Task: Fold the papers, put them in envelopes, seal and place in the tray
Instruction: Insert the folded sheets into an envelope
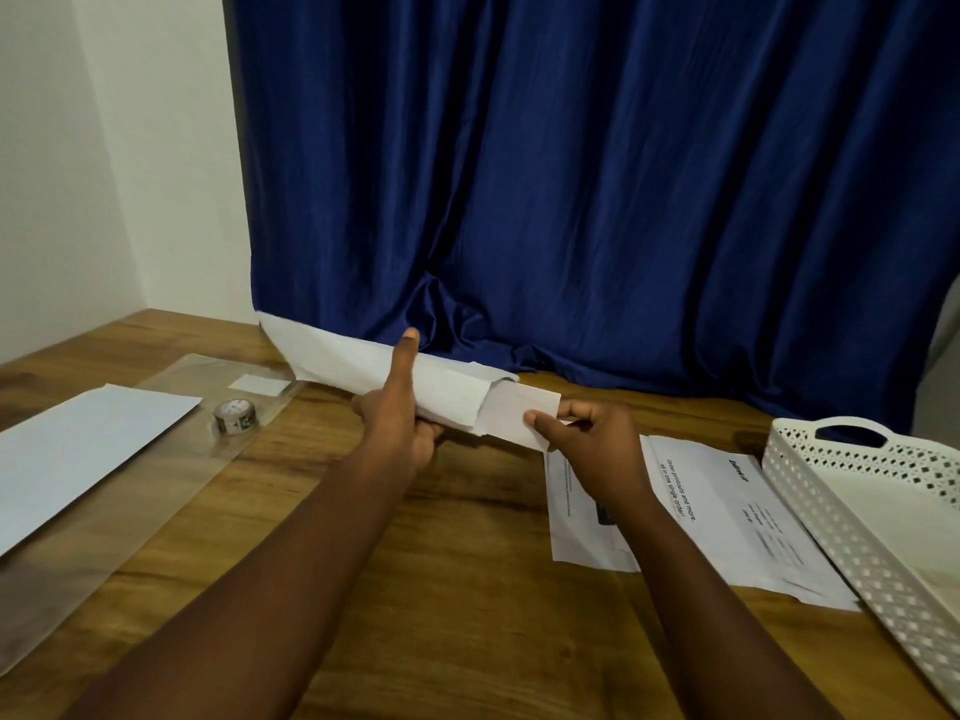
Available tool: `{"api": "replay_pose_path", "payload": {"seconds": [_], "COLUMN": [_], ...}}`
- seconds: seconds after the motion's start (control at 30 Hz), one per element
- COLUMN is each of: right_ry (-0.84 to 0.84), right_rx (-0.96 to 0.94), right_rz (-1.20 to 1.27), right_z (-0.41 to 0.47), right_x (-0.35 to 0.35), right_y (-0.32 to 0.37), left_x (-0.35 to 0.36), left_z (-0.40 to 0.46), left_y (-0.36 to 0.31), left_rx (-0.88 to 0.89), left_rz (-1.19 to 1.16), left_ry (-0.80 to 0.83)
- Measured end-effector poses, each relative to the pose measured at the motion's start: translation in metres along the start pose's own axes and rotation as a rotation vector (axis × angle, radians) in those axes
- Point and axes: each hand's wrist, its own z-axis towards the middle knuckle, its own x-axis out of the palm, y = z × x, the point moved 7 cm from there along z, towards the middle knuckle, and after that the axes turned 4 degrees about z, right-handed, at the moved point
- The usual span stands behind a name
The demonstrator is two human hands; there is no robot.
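Forearms are seen reaching forward from the near edge over the wooden worktop [467,589]. Nearest on the right, printed sheets [727,511] are laid flat beside a white perforated tray [810,517], in which no envelope is seen. On the left, a plain envelope [78,449] is laid on a clear plastic sleeve [171,475], with a roll of tape [235,416] just beyond it.

Further out, both hands are raised above the worktop. An envelope [363,371] is gripped by the left hand [400,423], with the fingers curled under it and the thumb stretched up across its face. A folded paper [519,413] is pinched at its free end by the right hand [597,444], between thumb and curled fingers. The other end of the paper is already tucked into the open mouth of the envelope, whose flap is lifted; most of the visible part is still outside. Behind everything a blue curtain [597,174] is hung, with a white wall [78,148] to the left.

The step in hand is judged to be insertion, so the task is only partly done for this letter. For the next move, the paper would need to be slid leftward along the envelope's length while the mouth is held open, and kept flat so that its corners are not caught on the flap or side seams. After that, the flap would have to be closed and sealed, probably with the tape, before the tray is reached.
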Motion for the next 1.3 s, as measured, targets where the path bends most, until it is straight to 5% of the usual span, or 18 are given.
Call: {"api": "replay_pose_path", "payload": {"seconds": [0.37,0.93,1.13,1.3], "right_ry": [-0.094,-0.120,-0.119,-0.154], "right_rx": [-0.173,-0.120,-0.170,-0.185], "right_rz": [-0.078,-0.159,-0.021,0.525], "right_z": [-0.012,-0.010,-0.011,-0.016], "right_x": [0.017,0.020,0.016,-0.005], "right_y": [0.007,-0.002,0.011,0.023], "left_x": [0.027,0.032,0.030,0.022], "left_z": [-0.024,-0.033,-0.028,-0.023], "left_y": [0.050,0.053,0.041,0.028], "left_rx": [-0.091,-0.159,-0.145,-0.133], "left_rz": [0.054,0.017,-0.012,-0.026], "left_ry": [0.163,0.187,0.208,0.153]}}
